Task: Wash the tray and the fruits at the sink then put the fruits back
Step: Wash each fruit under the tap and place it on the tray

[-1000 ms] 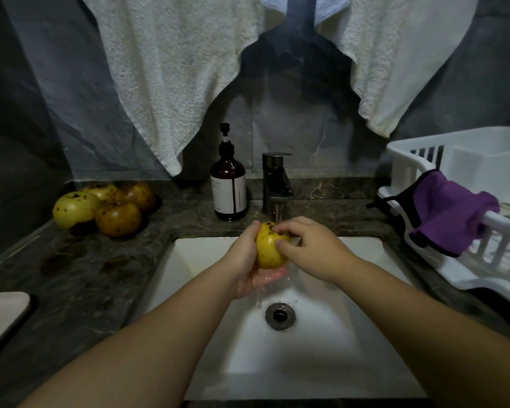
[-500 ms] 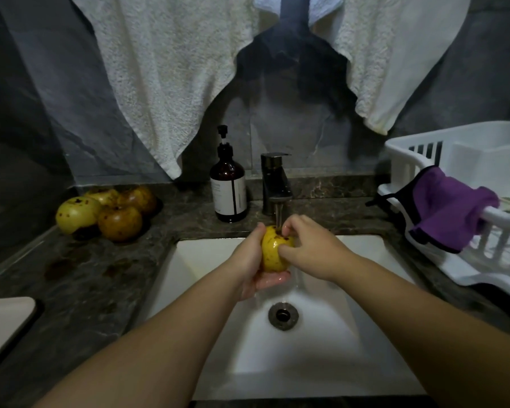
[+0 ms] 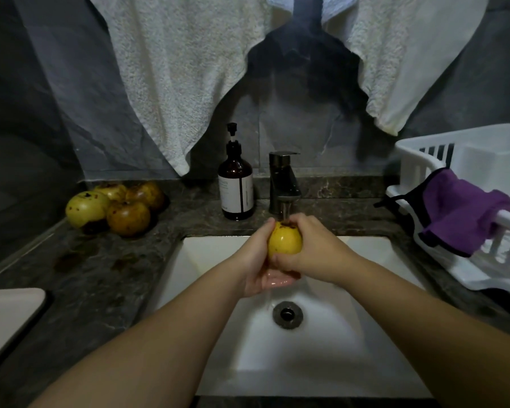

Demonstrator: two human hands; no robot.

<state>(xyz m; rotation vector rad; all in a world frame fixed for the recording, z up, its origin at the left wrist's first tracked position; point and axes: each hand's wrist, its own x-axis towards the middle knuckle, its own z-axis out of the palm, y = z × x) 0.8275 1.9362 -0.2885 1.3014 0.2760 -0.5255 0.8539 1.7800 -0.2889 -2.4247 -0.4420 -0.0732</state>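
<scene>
A yellow fruit (image 3: 284, 241) with brown specks is held over the white sink (image 3: 321, 363), right under the running faucet (image 3: 283, 187). My left hand (image 3: 258, 260) cups it from the left and below. My right hand (image 3: 312, 251) grips it from the right, thumb curled under it. Water trickles off my left palm toward the drain (image 3: 287, 314). Several more spotted fruits (image 3: 115, 209) lie in a pile on the dark counter at the back left. The corner of a pale tray (image 3: 6, 313) shows at the left edge.
A brown soap pump bottle (image 3: 236, 187) stands left of the faucet. A white dish rack (image 3: 477, 207) with a purple cloth (image 3: 462, 213) draped over its rim sits on the right. White towels (image 3: 183, 83) hang above the counter.
Both hands have turned the fruit under the stream, so more of its yellow side faces me. My right thumb has slid lower on it.
</scene>
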